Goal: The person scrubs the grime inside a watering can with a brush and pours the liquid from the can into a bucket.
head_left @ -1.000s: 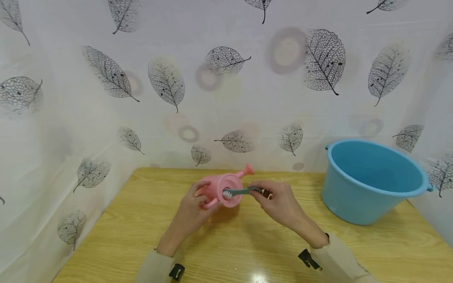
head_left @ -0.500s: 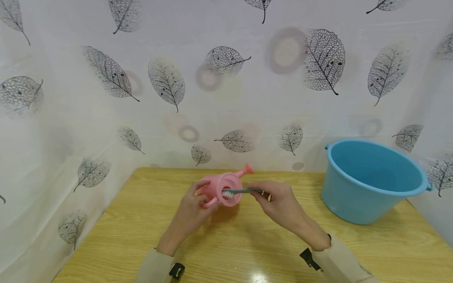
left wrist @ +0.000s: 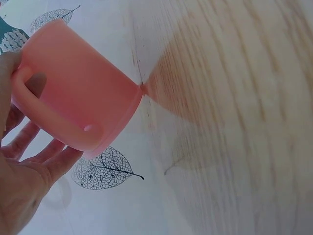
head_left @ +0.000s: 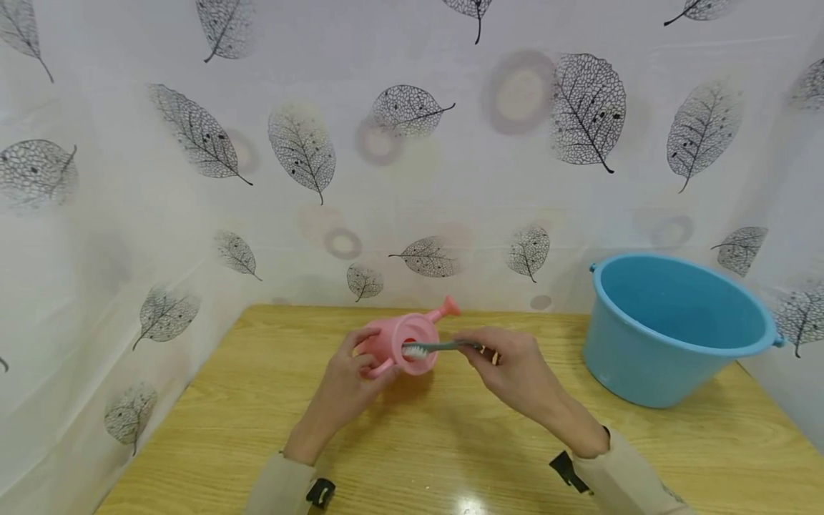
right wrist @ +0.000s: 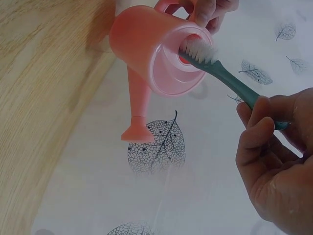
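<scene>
A pink toy watering can (head_left: 385, 339) lies tilted over the table, its round mouth turned toward the right hand. The left hand (head_left: 347, 383) grips it at the body and around the handle (left wrist: 51, 117). In the left wrist view, the can's base edge meets its reflection on the tabletop. The right hand (head_left: 515, 368) pinches a green toothbrush (right wrist: 230, 81) by its handle. Its white bristles (right wrist: 198, 50) are at the can's mouth, overlapping a red spot (right wrist: 185, 58) inside it. The spout with its flared rose (right wrist: 138, 131) points away from the person.
A large light-blue bucket (head_left: 644, 365) stands on the right side of the wooden table (head_left: 257, 436). Behind and to the left hangs a white curtain (head_left: 309, 229) printed with dark leaves. Black straps (head_left: 569, 472) circle both wrists.
The right hand and wrist have shifted slightly to the right, and the toothbrush has rolled a little at the can's mouth. The left hand and the watering can stay nearly still.
</scene>
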Available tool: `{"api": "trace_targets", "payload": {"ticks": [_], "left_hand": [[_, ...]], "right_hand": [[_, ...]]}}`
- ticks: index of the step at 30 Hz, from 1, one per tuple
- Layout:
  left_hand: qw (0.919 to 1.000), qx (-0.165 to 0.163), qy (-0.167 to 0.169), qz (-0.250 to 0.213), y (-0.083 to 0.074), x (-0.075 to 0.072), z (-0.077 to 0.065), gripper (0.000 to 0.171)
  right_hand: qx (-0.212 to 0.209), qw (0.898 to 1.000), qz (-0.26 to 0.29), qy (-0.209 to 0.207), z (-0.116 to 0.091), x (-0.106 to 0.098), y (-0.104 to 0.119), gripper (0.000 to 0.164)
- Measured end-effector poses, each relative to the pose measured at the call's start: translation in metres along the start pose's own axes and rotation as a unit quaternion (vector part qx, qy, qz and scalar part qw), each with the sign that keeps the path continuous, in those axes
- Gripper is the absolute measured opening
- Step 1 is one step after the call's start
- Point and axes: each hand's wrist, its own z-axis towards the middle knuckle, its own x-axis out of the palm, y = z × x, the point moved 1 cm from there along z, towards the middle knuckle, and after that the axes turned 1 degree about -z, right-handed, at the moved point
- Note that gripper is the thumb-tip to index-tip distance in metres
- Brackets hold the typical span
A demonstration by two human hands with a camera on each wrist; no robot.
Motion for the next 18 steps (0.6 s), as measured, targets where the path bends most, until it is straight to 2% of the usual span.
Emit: {"api": "trace_targets", "payload": {"ticks": [9,18], "left_hand": [[1.0000,0.001,-0.002,-0.002,0.001,0.000,0.000,0.029],[0.9997,-0.021,0.011,-0.003,0.000,-0.002,0.001,0.032]], "right_hand": [[0.002,1.000,0.009,-0.007,0.000,-0.008,0.002,0.025],[0.006,1.000,0.006,-0.014,-0.001,-0.015,0.005,0.027]]}}
